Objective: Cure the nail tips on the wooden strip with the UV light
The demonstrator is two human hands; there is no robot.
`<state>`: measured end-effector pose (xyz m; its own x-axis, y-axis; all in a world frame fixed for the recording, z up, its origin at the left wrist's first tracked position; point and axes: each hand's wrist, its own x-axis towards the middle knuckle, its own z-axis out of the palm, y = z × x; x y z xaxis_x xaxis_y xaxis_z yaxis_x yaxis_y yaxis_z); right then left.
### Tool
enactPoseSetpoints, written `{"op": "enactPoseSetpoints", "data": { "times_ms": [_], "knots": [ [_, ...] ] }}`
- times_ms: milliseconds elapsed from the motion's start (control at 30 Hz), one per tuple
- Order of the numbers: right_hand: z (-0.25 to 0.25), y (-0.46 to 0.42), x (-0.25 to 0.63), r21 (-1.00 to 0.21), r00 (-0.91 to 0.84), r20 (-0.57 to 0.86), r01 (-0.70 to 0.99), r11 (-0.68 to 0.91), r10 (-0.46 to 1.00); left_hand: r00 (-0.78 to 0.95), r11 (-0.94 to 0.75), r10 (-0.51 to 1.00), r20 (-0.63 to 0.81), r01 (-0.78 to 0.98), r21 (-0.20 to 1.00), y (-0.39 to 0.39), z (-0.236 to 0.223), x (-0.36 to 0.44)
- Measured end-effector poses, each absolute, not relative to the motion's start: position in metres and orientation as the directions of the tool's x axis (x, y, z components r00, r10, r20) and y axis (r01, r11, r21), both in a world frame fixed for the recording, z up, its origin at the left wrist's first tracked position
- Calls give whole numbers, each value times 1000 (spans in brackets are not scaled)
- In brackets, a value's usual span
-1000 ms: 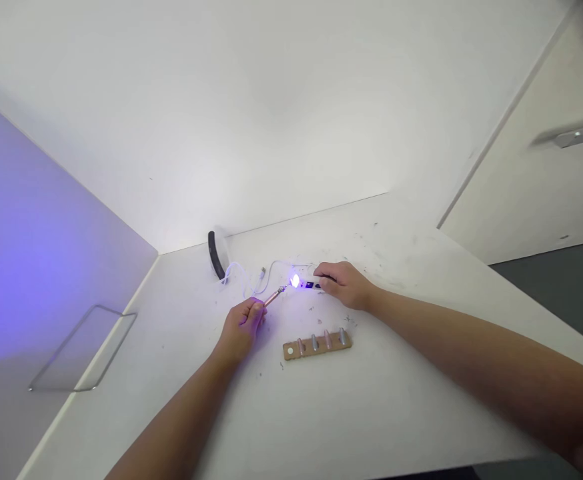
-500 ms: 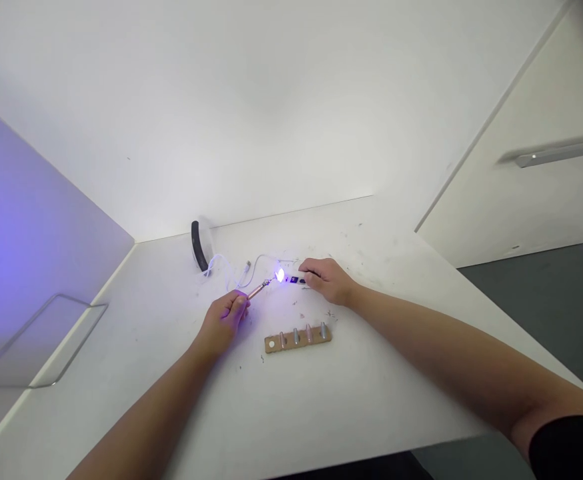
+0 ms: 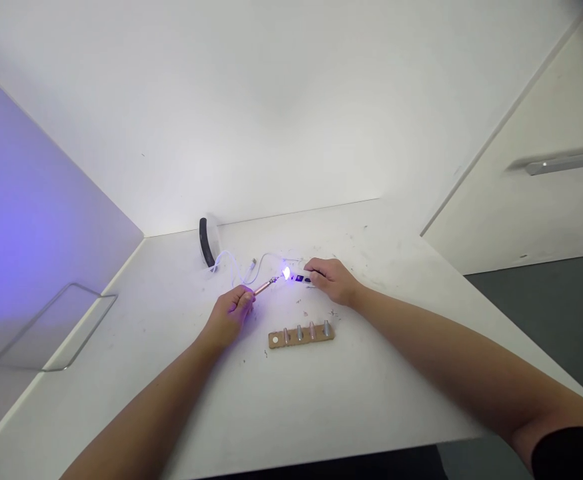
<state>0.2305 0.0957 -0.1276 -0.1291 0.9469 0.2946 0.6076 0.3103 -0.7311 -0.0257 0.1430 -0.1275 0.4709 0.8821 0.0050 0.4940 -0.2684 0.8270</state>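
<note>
My left hand (image 3: 231, 312) is closed round a thin copper-coloured pen-like tool (image 3: 265, 286) whose tip points up and right at a small bright violet light (image 3: 286, 273). My right hand (image 3: 330, 280) grips a small dark device (image 3: 301, 278) that carries that light at its left end. Both hands rest on the white table (image 3: 371, 387). Just in front of them lies a wooden strip (image 3: 301, 334) with several upright metal pegs.
A white cable (image 3: 236, 267) loops behind the hands toward a round white object with a black edge (image 3: 207, 241) at the wall. A wire frame (image 3: 56, 327) hangs at the table's left edge. A door with a metal handle (image 3: 561, 162) stands at the right.
The view has swung slightly; the hands keep their grip and the tool tip stays at the lit device.
</note>
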Motion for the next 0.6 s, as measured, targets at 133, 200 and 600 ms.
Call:
{"op": "enactPoseSetpoints", "data": {
  "times_ms": [133, 200, 600],
  "knots": [
    [-126, 95, 231, -729, -126, 280, 617, 296, 952, 482, -282, 876, 10, 495, 822, 143, -127, -26],
    [-126, 95, 231, -723, -129, 284, 621, 301, 950, 479, -279, 878, 9, 494, 823, 143, -126, -25],
    [-129, 95, 232, -744, -137, 284, 593, 308, 949, 476, -286, 879, 24, 486, 826, 142, -124, -26]
  ]
}}
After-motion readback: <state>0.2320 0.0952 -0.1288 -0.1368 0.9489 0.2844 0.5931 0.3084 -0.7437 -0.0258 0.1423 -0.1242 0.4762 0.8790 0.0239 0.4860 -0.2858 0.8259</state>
